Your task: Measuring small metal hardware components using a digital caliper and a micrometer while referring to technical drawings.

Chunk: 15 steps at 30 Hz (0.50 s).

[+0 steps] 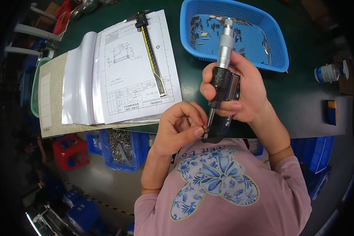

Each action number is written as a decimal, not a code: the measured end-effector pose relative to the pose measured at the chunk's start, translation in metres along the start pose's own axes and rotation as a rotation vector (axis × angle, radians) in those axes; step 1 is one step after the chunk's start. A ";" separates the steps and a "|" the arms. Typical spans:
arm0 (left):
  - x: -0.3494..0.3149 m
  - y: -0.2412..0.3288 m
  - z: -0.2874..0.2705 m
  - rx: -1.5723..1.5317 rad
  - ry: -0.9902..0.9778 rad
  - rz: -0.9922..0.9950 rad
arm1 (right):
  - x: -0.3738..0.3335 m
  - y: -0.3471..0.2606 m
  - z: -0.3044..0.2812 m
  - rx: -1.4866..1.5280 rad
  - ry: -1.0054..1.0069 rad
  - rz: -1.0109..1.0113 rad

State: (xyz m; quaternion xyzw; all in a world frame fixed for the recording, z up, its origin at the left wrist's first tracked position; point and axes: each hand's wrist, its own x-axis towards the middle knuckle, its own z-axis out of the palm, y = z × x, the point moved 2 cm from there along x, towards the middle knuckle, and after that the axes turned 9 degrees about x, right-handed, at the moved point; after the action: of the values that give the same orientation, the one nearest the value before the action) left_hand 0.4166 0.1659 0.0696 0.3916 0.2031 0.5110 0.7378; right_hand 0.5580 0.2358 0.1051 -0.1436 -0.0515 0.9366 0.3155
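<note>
My right hand (pixel 248 91) is wrapped round a digital micrometer (pixel 220 80) with a silver thimble and a black frame. The tool stands nearly upright in the picture, its thimble toward the table's far side and its measuring end close to my shirt. Thumb and forefinger of my left hand (pixel 177 129) are pinched together right at that measuring end. Whatever they hold there is too small and covered to make out. Beyond the micrometer sits a blue perforated basket (pixel 186 38) with many small dark and silvery metal pins (pixel 203 34) in it.
An open binder with a technical drawing (pixel 124 84) lies on the green table (pixel 196 84) to the left. Across its page rests a caliper (pixel 151 55). A spool (pixel 327 73) stands far right. Below the table edge are a blue bin of metal parts (pixel 121 143) and a red stool (pixel 69 151).
</note>
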 end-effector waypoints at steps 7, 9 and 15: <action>0.000 -0.004 -0.001 -0.098 -0.015 -0.039 | 0.005 0.003 -0.003 0.060 0.056 0.038; 0.000 -0.005 -0.001 -0.110 -0.009 -0.055 | 0.005 0.003 -0.004 0.076 0.040 0.036; 0.001 -0.007 -0.005 -0.092 0.011 -0.039 | 0.005 0.002 0.000 0.038 0.116 0.026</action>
State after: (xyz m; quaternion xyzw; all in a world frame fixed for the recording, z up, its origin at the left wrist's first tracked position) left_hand 0.4176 0.1673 0.0615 0.3503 0.1912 0.5074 0.7637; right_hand 0.5536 0.2375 0.1033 -0.1924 -0.0134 0.9314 0.3087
